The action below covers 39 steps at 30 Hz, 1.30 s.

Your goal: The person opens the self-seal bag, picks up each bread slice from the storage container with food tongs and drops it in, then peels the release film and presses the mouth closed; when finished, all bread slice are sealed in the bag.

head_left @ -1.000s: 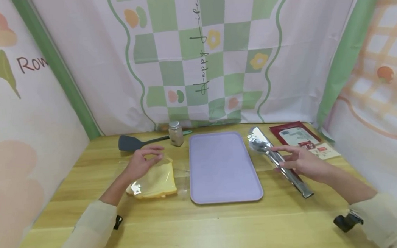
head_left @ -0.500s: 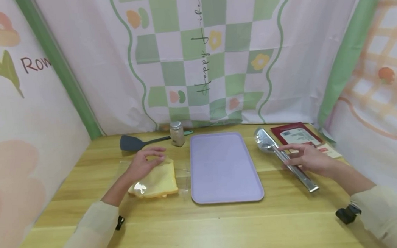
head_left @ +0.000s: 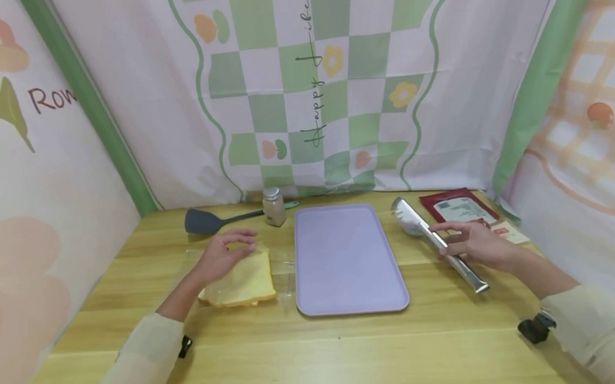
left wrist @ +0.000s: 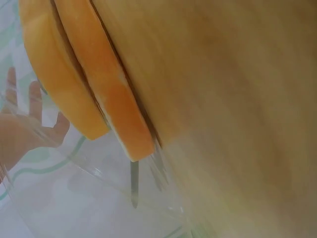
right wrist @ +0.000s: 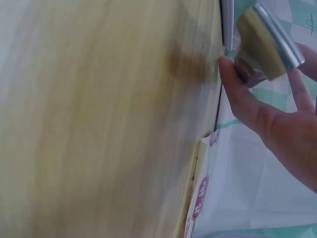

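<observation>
My right hand (head_left: 474, 245) pinches a pair of metal tongs (head_left: 451, 258) between thumb and fingers, right of the lilac tray (head_left: 346, 260). The scalloped head of the tongs points toward the back, and the handle end comes toward me. In the right wrist view their shiny end (right wrist: 267, 42) angles up past my fingertips. My left hand (head_left: 226, 257), its fingers loosely bent and apart, is over the bread slices (head_left: 244, 284) in a clear plastic bag. Two thick crusts (left wrist: 106, 79) stand out in the left wrist view, with that hand (left wrist: 29, 129) behind them.
A dark spatula (head_left: 203, 221) lies at the back left, its handle passing behind a small glass jar (head_left: 274, 209) with a metal lid. A red packet (head_left: 459, 206) lies at the back right, partly behind my right hand. A printed curtain (head_left: 312, 98) closes off the table's far side.
The tongs have shifted to the right with my right hand and turned slightly in its grip, mostly in the first half second. My left hand stays almost in place.
</observation>
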Motion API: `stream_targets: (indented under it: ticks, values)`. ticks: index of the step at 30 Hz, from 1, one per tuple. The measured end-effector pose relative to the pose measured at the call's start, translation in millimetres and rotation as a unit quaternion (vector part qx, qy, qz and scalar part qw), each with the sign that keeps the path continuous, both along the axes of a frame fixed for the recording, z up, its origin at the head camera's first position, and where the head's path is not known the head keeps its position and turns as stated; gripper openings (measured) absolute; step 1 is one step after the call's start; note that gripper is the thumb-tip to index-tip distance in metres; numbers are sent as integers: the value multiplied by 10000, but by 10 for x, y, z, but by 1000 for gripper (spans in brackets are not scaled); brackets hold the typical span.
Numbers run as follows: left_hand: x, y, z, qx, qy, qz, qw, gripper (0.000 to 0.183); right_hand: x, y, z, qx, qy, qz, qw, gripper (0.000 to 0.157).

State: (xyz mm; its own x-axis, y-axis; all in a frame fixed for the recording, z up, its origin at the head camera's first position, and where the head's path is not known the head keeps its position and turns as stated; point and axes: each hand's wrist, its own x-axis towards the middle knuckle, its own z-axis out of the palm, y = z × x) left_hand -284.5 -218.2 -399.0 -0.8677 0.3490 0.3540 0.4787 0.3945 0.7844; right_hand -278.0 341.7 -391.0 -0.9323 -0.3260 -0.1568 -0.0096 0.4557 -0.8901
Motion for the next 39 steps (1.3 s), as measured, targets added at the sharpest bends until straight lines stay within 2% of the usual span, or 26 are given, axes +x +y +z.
stream_targets:
  ticks: [7, 12, 18, 24, 29, 36, 39]
  values:
    - [-11, -15, -20, 33, 118, -93, 9999, 14, -3, -41, -7, 289, 8, -139, 9995, 64]
    - [-5, -21, -18, -20, 193, -144, 9997, 12, -10, -63, -12, 588, 265, -40, 9979, 61]
    - [2, -24, -26, -123, 252, -207, 9994, 15, -22, -58, -57, 645, 533, 71, 9965, 57]
    - [21, -23, -24, -168, 298, -242, 9991, 14, -18, -107, -67, 1331, 1294, 197, 9824, 47]
    - [53, -27, -11, -251, 247, -262, 9990, 17, -28, -140, -83, 1603, 1556, 225, 9745, 45]
    - [83, -30, 2, -374, 93, -287, 9988, 17, -36, -154, -104, 1416, 1601, 257, 9765, 43]
    - [101, -34, 6, -453, 91, -312, 9984, 17, -35, -166, -118, 1330, 1769, 331, 9746, 43]
